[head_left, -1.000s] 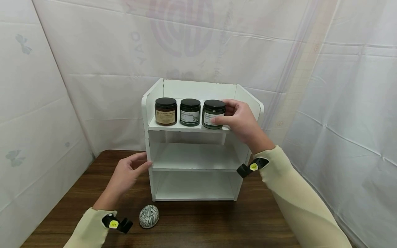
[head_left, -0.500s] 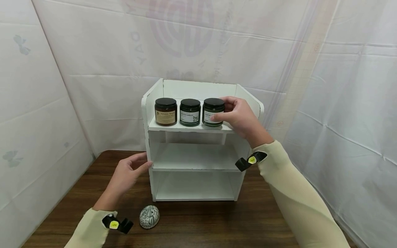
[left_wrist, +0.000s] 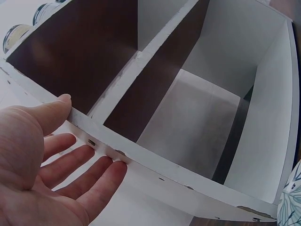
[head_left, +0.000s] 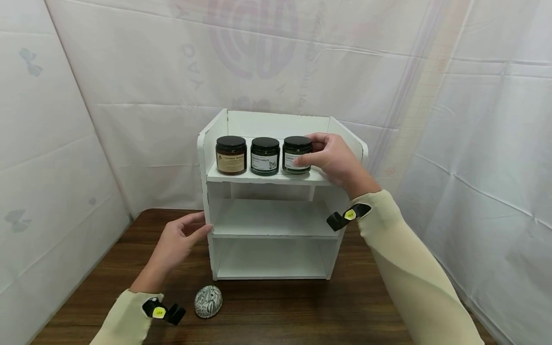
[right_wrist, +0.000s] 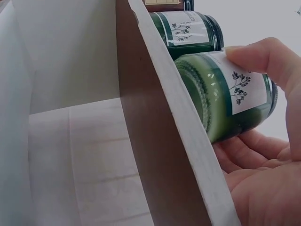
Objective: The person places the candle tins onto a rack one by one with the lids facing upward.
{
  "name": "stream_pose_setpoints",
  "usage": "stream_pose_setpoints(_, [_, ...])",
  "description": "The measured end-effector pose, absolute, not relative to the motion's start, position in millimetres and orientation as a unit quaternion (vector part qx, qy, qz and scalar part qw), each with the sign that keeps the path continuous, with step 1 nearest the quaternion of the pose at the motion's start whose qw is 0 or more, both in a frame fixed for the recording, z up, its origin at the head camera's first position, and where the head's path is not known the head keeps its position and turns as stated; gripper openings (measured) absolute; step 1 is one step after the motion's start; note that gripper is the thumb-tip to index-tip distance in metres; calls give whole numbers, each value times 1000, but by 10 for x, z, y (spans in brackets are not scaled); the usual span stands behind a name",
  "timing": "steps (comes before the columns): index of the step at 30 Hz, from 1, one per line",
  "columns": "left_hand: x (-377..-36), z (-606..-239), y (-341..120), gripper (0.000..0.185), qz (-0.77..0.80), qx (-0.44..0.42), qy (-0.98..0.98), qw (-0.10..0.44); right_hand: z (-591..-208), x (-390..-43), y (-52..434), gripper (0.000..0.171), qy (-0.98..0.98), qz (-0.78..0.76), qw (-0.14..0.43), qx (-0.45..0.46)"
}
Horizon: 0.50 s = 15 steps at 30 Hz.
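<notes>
A white three-tier shelf unit [head_left: 207, 201] stands on a dark wooden table [head_left: 276, 306]. Three black-lidded jars sit in a row on its top shelf: an amber jar [head_left: 231, 155], a green jar [head_left: 265, 155] and a second green jar [head_left: 295, 154] at the right. My right hand [head_left: 332, 160] grips that right-hand green jar [right_wrist: 225, 96], thumb on its label and fingers behind it. My left hand [head_left: 177, 242] rests flat against the shelf unit's left side panel [left_wrist: 141, 165], fingers straight, thumb on the front edge.
A patterned grey egg-shaped object [head_left: 208, 301] lies on the table in front of the shelf unit, near my left wrist. The two lower shelves [head_left: 271, 218] hold nothing. White fabric walls close in the table on all sides.
My right hand has pushed the right-hand green jar a little back on the top shelf, into line with the other two. My left hand has stayed on the side panel.
</notes>
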<state>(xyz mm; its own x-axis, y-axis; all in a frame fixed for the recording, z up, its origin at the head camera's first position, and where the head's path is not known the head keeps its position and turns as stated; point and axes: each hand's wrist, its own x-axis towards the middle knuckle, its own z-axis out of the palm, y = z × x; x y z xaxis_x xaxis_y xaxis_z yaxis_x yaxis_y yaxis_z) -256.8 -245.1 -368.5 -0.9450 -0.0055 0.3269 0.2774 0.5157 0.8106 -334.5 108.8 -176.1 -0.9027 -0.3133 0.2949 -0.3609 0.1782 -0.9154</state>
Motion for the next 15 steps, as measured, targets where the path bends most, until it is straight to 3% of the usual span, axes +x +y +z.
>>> stream_pose_setpoints(15, [-2568, -3686, -2425, 58, -486, -72, -859, 141, -1753, -3387, 1104, 49, -771, 601, 6, 210])
